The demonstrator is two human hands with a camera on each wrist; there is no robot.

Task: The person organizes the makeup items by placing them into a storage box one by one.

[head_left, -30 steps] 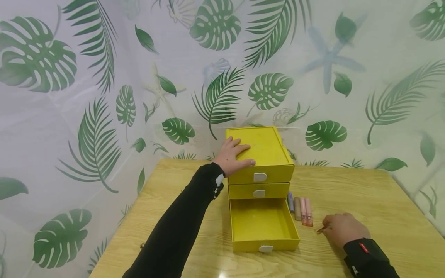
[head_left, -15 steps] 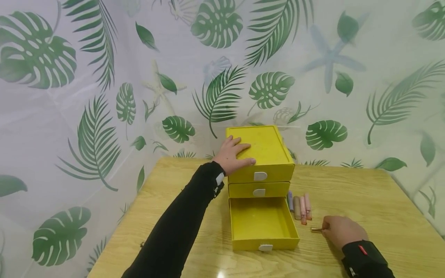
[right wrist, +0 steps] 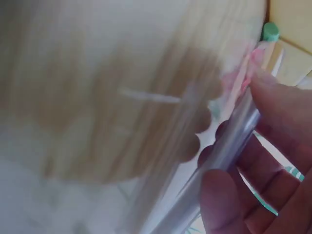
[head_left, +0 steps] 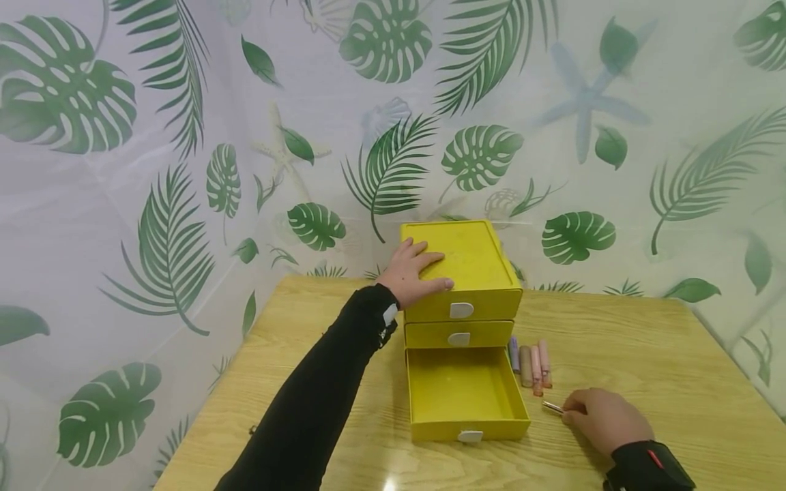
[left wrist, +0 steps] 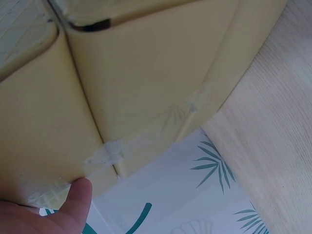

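My left hand (head_left: 413,276) rests with spread fingers on the top left edge of a yellow drawer box (head_left: 469,256). In the left wrist view, a finger (left wrist: 78,197) touches the box's taped side (left wrist: 141,87). The bottom drawer (head_left: 469,431) is pulled out with nothing in it; the two above are pushed in. Right of the box, just over the table, my right hand (head_left: 609,417) pinches a slim silvery tube (head_left: 552,407). In the right wrist view this shiny tube (right wrist: 234,134) lies between thumb and fingers; its exact kind is unclear.
Several slender tubes lie side by side right of the box: a purple one (head_left: 514,354), a brown one (head_left: 525,366) and two pink ones (head_left: 536,368). They are on a wooden table (head_left: 663,354). A leaf-patterned sheet (head_left: 571,184) hangs behind.
My right hand has shifted slightly nearer the table's front, and the tube has turned in its fingers. The two pink tubes have moved a little apart. My left hand stays on the box.
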